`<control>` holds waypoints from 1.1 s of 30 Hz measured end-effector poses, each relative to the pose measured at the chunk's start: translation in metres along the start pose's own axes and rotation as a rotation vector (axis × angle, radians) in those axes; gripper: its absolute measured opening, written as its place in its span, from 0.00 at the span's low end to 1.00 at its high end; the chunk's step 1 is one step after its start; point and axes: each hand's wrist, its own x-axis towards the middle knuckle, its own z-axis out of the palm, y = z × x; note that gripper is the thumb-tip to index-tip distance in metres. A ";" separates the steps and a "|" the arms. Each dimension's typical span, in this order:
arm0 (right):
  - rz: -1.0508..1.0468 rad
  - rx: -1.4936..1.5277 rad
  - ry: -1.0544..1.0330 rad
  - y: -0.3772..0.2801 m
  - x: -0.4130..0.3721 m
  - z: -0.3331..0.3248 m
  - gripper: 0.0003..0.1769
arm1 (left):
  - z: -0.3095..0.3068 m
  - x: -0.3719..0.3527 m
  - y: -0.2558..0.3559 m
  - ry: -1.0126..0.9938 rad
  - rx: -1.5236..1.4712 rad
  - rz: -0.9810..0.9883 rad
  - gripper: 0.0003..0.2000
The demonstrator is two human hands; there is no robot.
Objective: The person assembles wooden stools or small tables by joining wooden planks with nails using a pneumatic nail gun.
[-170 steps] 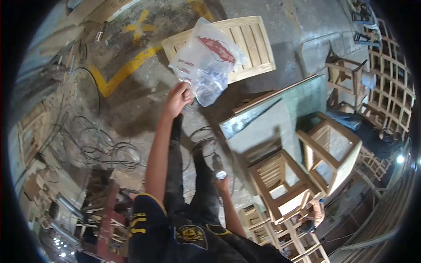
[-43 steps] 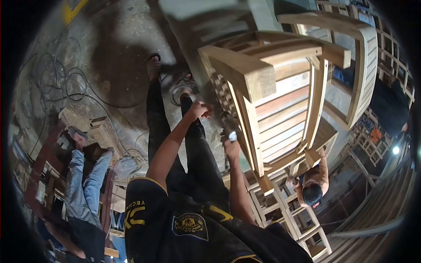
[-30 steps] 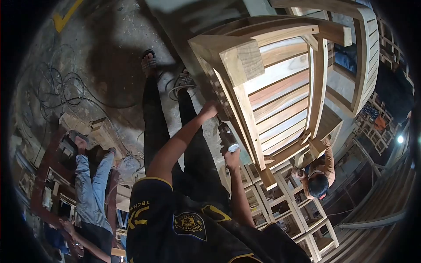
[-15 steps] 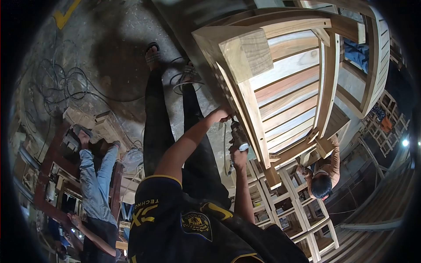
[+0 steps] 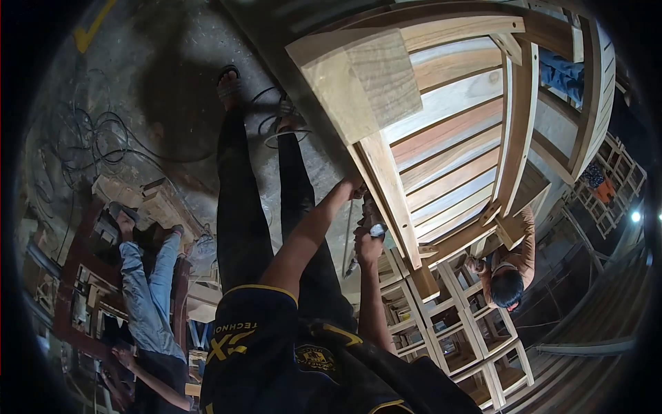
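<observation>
A power drill (image 5: 370, 212) is in my right hand (image 5: 368, 241), the fingers wrapped round its grip. Its nose points up the view, along the side rail of a slatted wooden bench frame (image 5: 386, 186). Just beyond that nose is my left hand (image 5: 354, 190), closed against the rail's outer side. Whatever its fingers pinch is too small and shadowed to make out. The bench has pale and reddish slats (image 5: 448, 131) and a wide, flat corner piece (image 5: 386, 76) at its upper left. The rail's edge hides the drill's tip.
A co-worker (image 5: 507, 286) bends at the bench's far side, near stacked wooden frames (image 5: 469, 338). Another person in light jeans (image 5: 145, 276) is at the left by a dark red metal frame (image 5: 69, 290). Coiled cable (image 5: 103, 141) lies on the concrete floor near my feet.
The view has shifted slightly, so the bench appears farther left. The drill has tilted and is closer to the rail, partly hidden now. My left hand stays at the rail.
</observation>
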 end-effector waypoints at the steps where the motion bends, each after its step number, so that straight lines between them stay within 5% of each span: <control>1: 0.056 0.074 -0.049 0.000 0.000 -0.003 0.09 | -0.001 0.004 -0.002 -0.006 -0.070 -0.001 0.21; 3: 0.168 0.224 -0.146 0.000 0.001 -0.010 0.09 | -0.004 0.014 -0.005 -0.018 -0.167 -0.006 0.19; 13: -0.043 0.065 0.057 0.007 0.009 0.012 0.09 | -0.005 0.020 -0.012 -0.037 -0.036 0.053 0.18; 16: 0.060 0.189 0.076 0.009 0.017 0.017 0.09 | -0.009 0.022 -0.012 -0.038 0.009 0.076 0.18; 26: 0.049 0.214 -0.057 0.020 0.024 0.017 0.19 | -0.073 0.021 0.004 0.016 0.268 0.141 0.19; 30: 0.061 0.231 0.038 0.023 0.043 0.023 0.20 | -0.115 0.004 0.013 -0.003 0.735 0.321 0.19; 33: 0.087 0.262 0.103 -0.001 0.055 0.034 0.21 | -0.152 -0.016 -0.003 -0.266 1.345 0.681 0.19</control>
